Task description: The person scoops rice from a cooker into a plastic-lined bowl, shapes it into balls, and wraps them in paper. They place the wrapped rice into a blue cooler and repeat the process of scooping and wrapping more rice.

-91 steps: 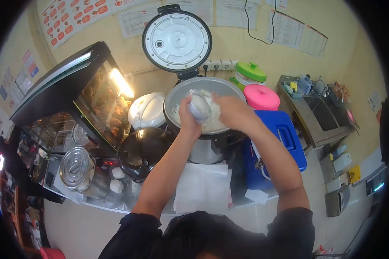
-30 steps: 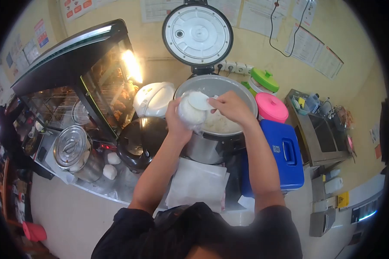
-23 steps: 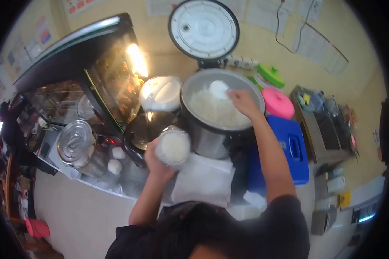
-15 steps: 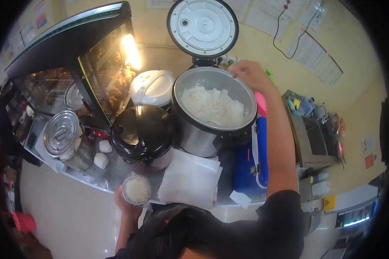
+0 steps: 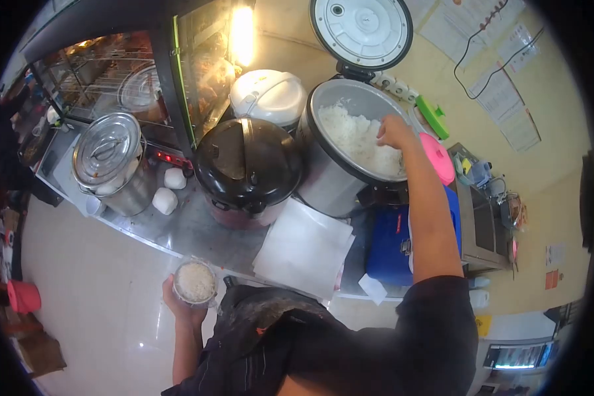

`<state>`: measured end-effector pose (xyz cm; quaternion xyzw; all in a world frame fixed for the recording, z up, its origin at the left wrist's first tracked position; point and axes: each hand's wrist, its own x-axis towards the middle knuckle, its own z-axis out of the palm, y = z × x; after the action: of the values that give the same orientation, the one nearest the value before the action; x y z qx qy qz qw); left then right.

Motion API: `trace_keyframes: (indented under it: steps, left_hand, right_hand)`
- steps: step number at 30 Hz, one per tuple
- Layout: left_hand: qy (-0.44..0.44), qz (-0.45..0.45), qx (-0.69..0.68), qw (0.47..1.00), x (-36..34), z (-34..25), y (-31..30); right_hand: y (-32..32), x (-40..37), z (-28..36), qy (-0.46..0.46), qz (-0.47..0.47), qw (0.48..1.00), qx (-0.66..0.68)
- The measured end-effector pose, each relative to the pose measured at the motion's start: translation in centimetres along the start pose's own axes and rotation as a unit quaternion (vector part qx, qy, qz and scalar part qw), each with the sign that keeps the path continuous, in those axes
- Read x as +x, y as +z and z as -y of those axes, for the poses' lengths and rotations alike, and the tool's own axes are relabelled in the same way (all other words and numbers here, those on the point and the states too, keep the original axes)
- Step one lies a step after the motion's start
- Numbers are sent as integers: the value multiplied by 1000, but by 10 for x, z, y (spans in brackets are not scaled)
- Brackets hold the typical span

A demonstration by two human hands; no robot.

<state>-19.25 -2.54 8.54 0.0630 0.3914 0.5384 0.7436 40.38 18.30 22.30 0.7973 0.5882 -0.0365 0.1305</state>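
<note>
Only the head view to go on here. The left hand (image 5: 177, 305), between 7 and 8 o'clock of centre, is cupped around one side of a clear bowl (image 5: 195, 282), thumb up near the rim. Bowl's got rice in it, mouth up, and looks to be out past the edge of the tabletop (image 5: 198, 234), over the floor (image 5: 99, 277). Fingers underneath are hidden, so can't tell how well the base is backed up. I'd get a palm under it, hold it level, and bring it in over the tabletop so stray grains don't hit the floor.

The right hand (image 5: 397, 134) is at 2 o'clock, reaching into the mouth of the open cooker (image 5: 320, 175), on its 3 o'clock side, right by the rice (image 5: 350, 125). Fingers are curled in pretty tight; honestly can't tell if they've got hold of anything.

Lid (image 5: 363, 33) stands open at the cooker's 12, so there's decent room above. My tip: come in from above with the wrist high, because that forearm is passing close over the rim and it could well be hot. And mind the paper (image 5: 303, 247) at the cooker's 7 o'clock; I'd guess drips would spoil it.
</note>
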Motion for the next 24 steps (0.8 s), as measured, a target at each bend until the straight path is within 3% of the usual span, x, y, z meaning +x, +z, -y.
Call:
trace_keyframes:
  steps: [1, 3, 4, 6, 8, 10, 14, 17, 19, 21, 23, 24]
  left_hand:
    - [4, 2, 2, 1000, 1, 0, -5]
    - [3, -16, -2, 1000, 0, 3, -9]
    - [0, -33, -7, 999, -1, 3, -8]
    - [-13, -50, -14, 999, -1, 6, -8]
    - [-29, -52, -19, 998, 1, 9, -10]
    - [-27, -61, 0, 998, 0, 9, 2]
    - [-27, -16, 78, 996, 11, 12, 3]
    - [-86, 22, 35, 995, 24, 15, 1]
    - [-110, 37, 71, 991, 33, 23, 8]
    - [-154, 64, 89, 982, 39, 32, 25]
    - [-215, 95, 88, 968, 44, 45, 48]
    - [-202, 133, 114, 964, 49, 54, 57]
  right_hand:
    - [5, 39, -20, 32, 86, 995, 39]
    - [18, 43, -28, 30, 24, 998, 48]
    - [28, 13, -17, -4, -127, 992, 17]
    - [17, -23, 8, -10, -216, 976, -13]
    - [-10, -26, 23, 41, -100, 994, -3]
    - [15, 8, -15, -126, -66, 990, 10]
    - [-5, -42, 30, -42, -127, 991, -4]
    - [-16, -42, 35, -27, -11, 1000, 6]
    - [12, -50, 41, -44, -148, 987, 33]
    - [15, -59, 40, -32, -100, 993, 49]
    - [-20, -73, 56, -2, 137, 989, 57]
    - [-17, -76, 51, -13, 144, 985, 95]
